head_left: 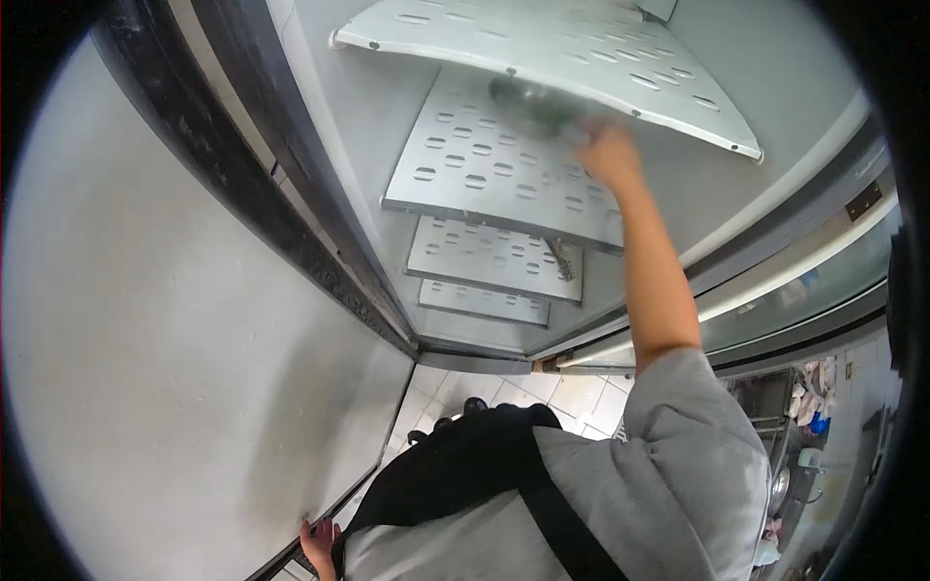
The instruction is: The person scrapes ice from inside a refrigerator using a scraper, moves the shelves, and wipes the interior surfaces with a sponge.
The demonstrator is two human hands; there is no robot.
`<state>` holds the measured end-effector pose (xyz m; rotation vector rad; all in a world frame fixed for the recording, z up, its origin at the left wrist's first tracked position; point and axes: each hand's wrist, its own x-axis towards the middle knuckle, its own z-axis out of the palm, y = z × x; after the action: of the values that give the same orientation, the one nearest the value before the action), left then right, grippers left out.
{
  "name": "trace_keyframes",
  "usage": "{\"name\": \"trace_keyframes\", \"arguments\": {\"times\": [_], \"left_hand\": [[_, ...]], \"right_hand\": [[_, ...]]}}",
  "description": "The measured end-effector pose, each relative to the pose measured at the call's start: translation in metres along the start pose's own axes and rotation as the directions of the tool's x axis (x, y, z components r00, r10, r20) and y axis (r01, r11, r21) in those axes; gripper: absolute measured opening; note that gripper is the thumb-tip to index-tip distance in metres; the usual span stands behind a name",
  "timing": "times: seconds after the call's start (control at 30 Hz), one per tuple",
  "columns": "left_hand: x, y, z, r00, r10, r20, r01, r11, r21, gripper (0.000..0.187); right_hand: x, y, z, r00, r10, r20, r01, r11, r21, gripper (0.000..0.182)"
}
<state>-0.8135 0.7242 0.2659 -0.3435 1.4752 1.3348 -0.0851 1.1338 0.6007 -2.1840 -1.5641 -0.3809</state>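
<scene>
My right hand [610,153] reaches into an upright cabinet with perforated shelves. Its fingers are closed at the edge of a rounded, bowl-like green thing [542,111], too smeared by motion to name surely. That thing is above a perforated metal shelf [455,160] and below the bent top shelf [542,48]. Down at the lower left, my left hand [320,547] is beside the edge of the wide pale door [194,320], with its fingers apart. Part of that hand is hidden by my black apron [455,465].
Two lower perforated shelves [465,257] show beneath, one with a dark streak or scrap on it. A curved glass door [804,310] stands at the right. Tiled floor [572,392] lies below. Behind at the lower right are a metal rack and a sink area [780,489].
</scene>
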Motion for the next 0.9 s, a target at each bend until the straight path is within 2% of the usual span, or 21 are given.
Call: {"name": "trace_keyframes", "arguments": {"times": [0.07,0.1,0.17,0.2,0.23,0.27,0.3,0.37,0.4,0.5,0.53,0.57,0.6,0.63,0.67,0.7,0.77,0.83,0.9], "left_hand": [[0.017,0.003,-0.006,0.996,-0.088,0.026,0.089,0.996,-0.031,0.048],[0.012,0.004,-0.002,0.999,-0.030,-0.024,0.030,1.000,0.000,0.048],[-0.039,0.002,0.051,0.990,0.085,-0.113,-0.077,0.995,0.069,0.047],[-0.023,0.004,0.037,0.998,0.041,-0.052,-0.038,0.998,0.059,0.048],[-0.007,0.009,0.021,1.000,-0.001,0.008,0.000,0.999,0.054,0.049],[0.012,0.013,0.001,0.997,-0.043,0.068,0.039,0.998,0.054,0.050],[0.014,0.015,-0.004,0.996,-0.038,0.079,0.033,0.998,0.057,0.049],[0.007,0.018,-0.005,0.997,0.000,0.075,-0.007,0.996,0.091,0.048],[0.004,0.021,-0.006,0.996,0.023,0.080,-0.033,0.993,0.116,0.047],[-0.005,0.029,-0.004,0.983,0.124,0.133,-0.155,0.955,0.253,0.045],[-0.007,0.030,-0.002,0.972,0.161,0.169,-0.207,0.929,0.307,0.044],[-0.009,0.033,-0.002,0.964,0.182,0.195,-0.240,0.912,0.333,0.044],[-0.008,0.032,0.001,0.958,0.180,0.221,-0.247,0.912,0.327,0.043],[0.003,0.034,-0.002,0.961,0.140,0.240,-0.196,0.955,0.225,0.046],[0.012,0.040,-0.001,0.969,0.060,0.240,-0.139,0.935,0.326,0.063],[0.007,0.040,0.005,0.957,0.186,0.222,-0.278,0.804,0.526,0.055],[-0.040,0.053,0.035,0.865,0.419,0.275,-0.440,0.373,0.817,0.042],[-0.082,0.060,0.069,0.702,0.582,0.410,-0.404,-0.149,0.902,0.032],[-0.045,0.075,0.031,0.714,0.677,0.176,-0.471,0.279,0.837,0.030]], "right_hand": [[-0.031,0.040,0.019,0.963,0.092,0.254,-0.068,0.993,-0.101,0.047],[-0.045,0.032,0.025,0.954,0.214,0.209,-0.182,0.970,-0.161,0.048],[-0.063,-0.002,0.038,0.894,0.439,0.092,-0.403,0.875,-0.268,0.049],[-0.054,-0.013,0.069,0.956,0.276,0.103,-0.253,0.948,-0.196,0.050],[-0.045,-0.046,0.087,0.996,0.084,0.012,-0.082,0.992,-0.099,0.049],[-0.034,-0.081,0.104,1.000,-0.017,0.025,0.019,0.999,-0.050,0.046],[-0.027,-0.120,0.101,0.988,-0.141,0.054,0.135,0.986,0.101,0.042],[-0.023,-0.180,0.114,0.946,-0.289,0.146,0.263,0.949,0.173,0.037],[-0.040,-0.194,0.112,0.938,-0.346,0.020,0.327,0.904,0.276,0.029],[-0.064,-0.123,0.103,0.859,-0.501,-0.103,0.499,0.775,0.388,0.021],[-0.075,-0.084,0.088,0.963,-0.266,-0.033,0.255,0.874,0.413,0.021],[-0.081,-0.043,0.070,0.980,-0.168,-0.107,0.193,0.937,0.290,0.020],[-0.081,-0.002,0.056,0.997,0.011,-0.074,0.003,0.982,0.188,0.020],[-0.080,0.030,0.036,0.999,0.037,-0.033,-0.035,0.998,0.060,0.020],[-0.075,0.044,0.034,0.987,0.150,-0.063,-0.151,0.989,-0.006,0.019],[-0.067,0.052,0.036,0.961,0.260,-0.098,-0.267,0.961,-0.066,0.019],[-0.026,0.065,0.065,0.970,0.228,-0.086,-0.240,0.953,-0.184,0.022],[0.024,0.086,0.107,0.983,0.147,-0.110,-0.172,0.947,-0.273,0.026],[0.084,0.120,0.140,0.985,-0.011,-0.171,-0.050,0.937,-0.347,0.031]]}}
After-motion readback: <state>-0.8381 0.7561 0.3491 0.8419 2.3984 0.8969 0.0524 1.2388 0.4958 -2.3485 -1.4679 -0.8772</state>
